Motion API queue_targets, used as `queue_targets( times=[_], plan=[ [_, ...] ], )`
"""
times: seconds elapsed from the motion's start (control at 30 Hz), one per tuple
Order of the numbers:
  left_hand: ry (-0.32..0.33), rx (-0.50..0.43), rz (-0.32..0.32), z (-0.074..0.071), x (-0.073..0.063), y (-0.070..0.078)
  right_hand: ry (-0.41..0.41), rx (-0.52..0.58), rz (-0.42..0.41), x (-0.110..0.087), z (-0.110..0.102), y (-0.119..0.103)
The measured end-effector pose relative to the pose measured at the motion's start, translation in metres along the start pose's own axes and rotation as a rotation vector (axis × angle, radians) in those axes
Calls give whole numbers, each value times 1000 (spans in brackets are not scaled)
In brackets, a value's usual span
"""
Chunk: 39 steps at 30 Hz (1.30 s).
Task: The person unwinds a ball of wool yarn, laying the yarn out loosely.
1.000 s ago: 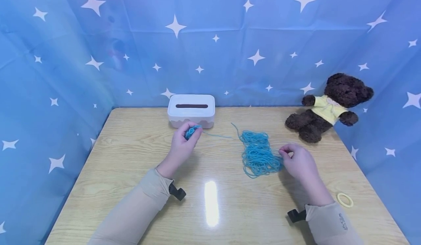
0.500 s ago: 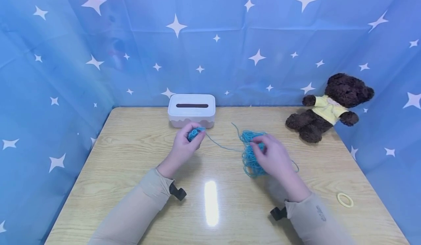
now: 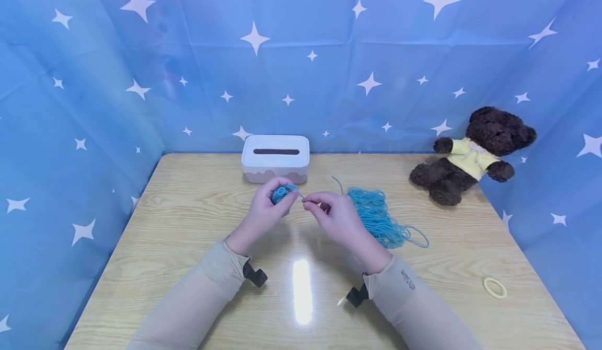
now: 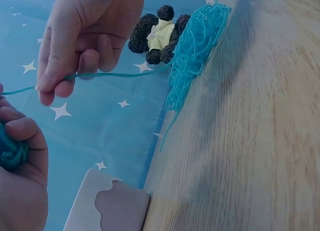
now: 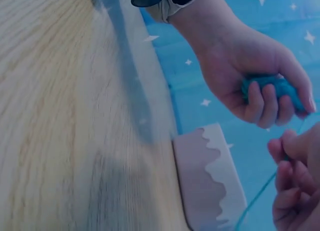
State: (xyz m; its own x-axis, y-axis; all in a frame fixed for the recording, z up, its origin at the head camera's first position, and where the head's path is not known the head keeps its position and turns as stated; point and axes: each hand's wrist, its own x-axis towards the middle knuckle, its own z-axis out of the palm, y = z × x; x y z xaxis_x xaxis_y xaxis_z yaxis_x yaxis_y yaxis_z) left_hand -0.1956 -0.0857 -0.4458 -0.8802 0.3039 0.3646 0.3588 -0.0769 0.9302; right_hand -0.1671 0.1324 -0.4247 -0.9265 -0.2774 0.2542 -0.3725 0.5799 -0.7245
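My left hand grips a small wound ball of blue yarn, its fingers curled round it, as the right wrist view also shows. Close beside it, my right hand pinches a strand of the same yarn between thumb and fingertips. The strand runs from the ball through the right hand to a loose heap of yarn on the table. In the head view the right hand and wrist partly cover the heap's left side. One loop sticks out at the heap's right.
A white tissue box with a dark slot stands just behind the left hand. A brown teddy bear in a yellow shirt leans at the table's back right. Near the right edge lies a pale yellow ring. A starry blue curtain surrounds the table.
My right hand has moved left from the heap's right side, across it, to beside the left hand, drawing yarn along. A loop now trails from the heap's right. The left hand has barely shifted.
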Motion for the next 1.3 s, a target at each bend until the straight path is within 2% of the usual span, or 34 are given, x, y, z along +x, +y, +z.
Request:
queue_targets(
  times=[0.17,0.27,0.43,0.73,0.83,0.93,1.03,1.13,1.3],
  plan=[
    [17,-29,17,0,1,0,50,30,63,-1,-18,13],
    [59,-2,30,-1,1,-1,82,13,116,-2,-34,27],
    [141,78,31,-1,2,-3,146,-58,188,-3,-60,49],
    [210,156,-2,-3,5,-10,194,-173,350,-13,-96,80],
    [224,165,2,-4,5,-11,214,-204,390,-17,-102,88],
    [224,130,7,-5,5,-10,222,-252,432,-19,-107,95],
    [228,89,9,-5,5,-9,194,-307,477,-22,-110,104],
    [229,58,5,-5,6,-8,116,-348,540,-24,-113,113],
    [179,104,6,-5,7,-7,-38,-399,611,-25,-114,124]
  ],
)
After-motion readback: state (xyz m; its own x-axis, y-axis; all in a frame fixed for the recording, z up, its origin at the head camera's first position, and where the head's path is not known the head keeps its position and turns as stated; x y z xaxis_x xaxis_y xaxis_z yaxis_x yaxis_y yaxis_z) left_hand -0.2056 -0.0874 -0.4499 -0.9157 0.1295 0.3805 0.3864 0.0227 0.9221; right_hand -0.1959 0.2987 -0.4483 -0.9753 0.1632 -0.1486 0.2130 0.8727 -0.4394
